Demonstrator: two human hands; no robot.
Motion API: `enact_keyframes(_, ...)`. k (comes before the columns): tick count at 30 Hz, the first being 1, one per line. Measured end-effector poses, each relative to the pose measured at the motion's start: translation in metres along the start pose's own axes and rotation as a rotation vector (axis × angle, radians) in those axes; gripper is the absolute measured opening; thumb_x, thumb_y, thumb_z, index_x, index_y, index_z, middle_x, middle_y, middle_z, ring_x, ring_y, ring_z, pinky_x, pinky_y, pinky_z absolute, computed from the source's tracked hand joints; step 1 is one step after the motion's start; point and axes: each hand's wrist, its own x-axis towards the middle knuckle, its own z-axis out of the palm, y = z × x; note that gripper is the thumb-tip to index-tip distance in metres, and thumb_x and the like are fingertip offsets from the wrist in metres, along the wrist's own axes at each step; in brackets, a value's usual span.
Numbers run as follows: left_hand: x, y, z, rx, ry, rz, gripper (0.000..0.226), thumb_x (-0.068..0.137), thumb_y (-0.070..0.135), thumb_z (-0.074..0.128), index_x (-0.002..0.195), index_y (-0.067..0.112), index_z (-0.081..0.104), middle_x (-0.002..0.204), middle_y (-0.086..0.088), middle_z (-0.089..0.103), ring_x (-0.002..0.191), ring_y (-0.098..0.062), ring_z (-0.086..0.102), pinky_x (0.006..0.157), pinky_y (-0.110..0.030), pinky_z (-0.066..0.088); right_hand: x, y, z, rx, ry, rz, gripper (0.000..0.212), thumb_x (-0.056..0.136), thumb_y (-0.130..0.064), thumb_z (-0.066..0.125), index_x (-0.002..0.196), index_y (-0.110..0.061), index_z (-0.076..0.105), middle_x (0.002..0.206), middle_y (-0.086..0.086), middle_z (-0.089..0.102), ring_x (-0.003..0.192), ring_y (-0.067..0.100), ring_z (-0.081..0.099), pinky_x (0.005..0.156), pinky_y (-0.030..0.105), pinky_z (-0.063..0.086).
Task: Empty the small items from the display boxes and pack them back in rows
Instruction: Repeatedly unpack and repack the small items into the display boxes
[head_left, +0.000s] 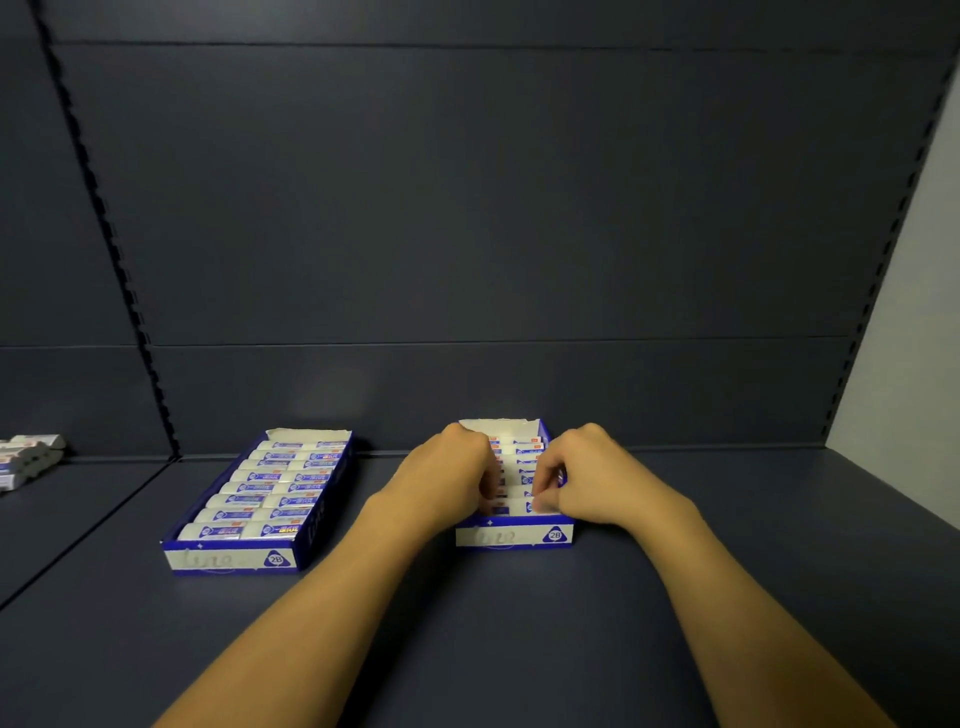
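At the far left edge of the dark shelf (597, 597) sits a small pile (28, 457) of white wrapped items, partly cut off by the frame, on the neighbouring shelf section. Right of it, well apart, lies the left box (234, 558), a blue and white display tray marked "2B" on its front wall. It is full of erasers (270, 499) in white and blue wrappers, lying crosswise in two columns of neat rows from front to back.

Further right, near the middle, stands the right box (514, 536) with the same "2B" mark, its back flap raised. Both hands are inside it. The left hand (449, 475) reaches in over the left wall, fingers curled down among the erasers; what exactly it grips is hidden by its own back, so I cannot tell whether it holds one. The right hand (576, 478) comes in over the right wall and pinches a front eraser (519, 505) between thumb and fingertips, close behind the front wall. More rows of erasers show between the two hands, toward the back of the box.

Behind the shelf rises a dark back panel (493, 208).
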Motion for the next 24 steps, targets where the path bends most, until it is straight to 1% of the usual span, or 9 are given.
enact_keyframes(2,-0.003,-0.005,-0.010,-0.055,-0.003,0.001,0.024,0.082,0.026,0.081,0.107,0.024,0.077,0.104,0.005,0.071,0.089,-0.012,0.065,0.078,-0.028,0.057,-0.003,0.001,-0.006,0.080,0.034,-0.006,0.007,0.079,-0.028,0.083,0.083,-0.025,0.078,0.081,-0.013,0.070,0.070,0.002,0.064,0.058,0.015,0.046)
enact_keyframes(4,-0.007,-0.014,-0.026,-0.094,0.026,-0.006,0.029,0.082,0.029,0.081,0.110,0.025,0.076,0.107,0.006,0.070,0.092,-0.007,0.063,0.084,-0.028,0.056,-0.003,0.001,-0.015,0.118,0.086,-0.020,0.006,0.081,-0.030,0.081,0.084,-0.025,0.078,0.082,-0.013,0.071,0.072,0.000,0.065,0.061,0.017,0.050)
enact_keyframes(7,-0.016,-0.031,-0.052,-0.117,0.084,-0.069,0.024,0.084,0.039,0.078,0.103,0.026,0.077,0.101,0.008,0.073,0.087,-0.004,0.062,0.082,-0.023,0.052,0.002,-0.006,-0.028,0.124,0.134,-0.036,0.005,0.084,-0.028,0.077,0.084,-0.023,0.078,0.081,-0.013,0.071,0.074,0.001,0.066,0.065,0.022,0.054)
enact_keyframes(10,-0.032,-0.048,-0.072,-0.093,0.101,-0.171,0.028,0.084,0.052,0.073,0.095,0.027,0.077,0.091,0.010,0.073,0.084,-0.006,0.065,0.079,-0.028,0.056,0.012,-0.020,-0.034,0.045,0.093,-0.070,0.006,0.085,-0.027,0.073,0.084,-0.023,0.077,0.084,-0.011,0.072,0.077,0.007,0.068,0.071,0.029,0.059)
enact_keyframes(12,-0.047,-0.057,-0.081,-0.076,0.116,-0.230,0.031,0.086,0.057,0.069,0.092,0.027,0.077,0.087,0.011,0.072,0.082,-0.007,0.065,0.075,-0.030,0.056,0.019,-0.034,-0.033,-0.028,0.045,-0.107,0.007,0.086,-0.028,0.073,0.091,-0.024,0.076,0.091,-0.008,0.072,0.082,0.010,0.067,0.073,0.032,0.060)
enact_keyframes(16,-0.081,-0.075,-0.098,0.011,0.129,-0.349,0.025,0.088,0.052,0.066,0.096,0.031,0.076,0.092,0.010,0.072,0.082,-0.012,0.065,0.074,-0.035,0.059,0.031,-0.070,-0.026,-0.100,0.021,-0.199,0.018,0.086,-0.029,0.073,0.103,-0.024,0.074,0.099,-0.003,0.069,0.087,0.014,0.065,0.077,0.034,0.058)
enact_keyframes(18,-0.103,-0.083,-0.106,0.055,0.137,-0.419,0.021,0.086,0.050,0.066,0.093,0.032,0.075,0.090,0.011,0.072,0.082,-0.015,0.065,0.071,-0.033,0.057,0.035,-0.092,-0.023,-0.116,0.009,-0.251,0.023,0.085,-0.031,0.074,0.107,-0.024,0.072,0.103,-0.002,0.069,0.090,0.016,0.065,0.080,0.035,0.058)
enact_keyframes(21,-0.141,-0.095,-0.115,0.125,0.146,-0.513,0.021,0.085,0.051,0.067,0.092,0.032,0.073,0.086,0.010,0.068,0.083,-0.016,0.062,0.066,-0.029,0.050,0.037,-0.128,-0.018,-0.134,-0.005,-0.316,0.033,0.082,-0.034,0.075,0.114,-0.026,0.070,0.110,-0.002,0.067,0.096,0.020,0.065,0.084,0.038,0.057)
enact_keyframes(24,-0.182,-0.106,-0.125,0.162,0.161,-0.586,0.023,0.083,0.051,0.066,0.094,0.033,0.074,0.085,0.008,0.068,0.083,-0.017,0.062,0.068,-0.031,0.050,0.034,-0.168,-0.009,-0.139,-0.034,-0.379,0.038,0.080,-0.035,0.075,0.116,-0.028,0.067,0.113,-0.002,0.065,0.099,0.021,0.064,0.084,0.039,0.057)
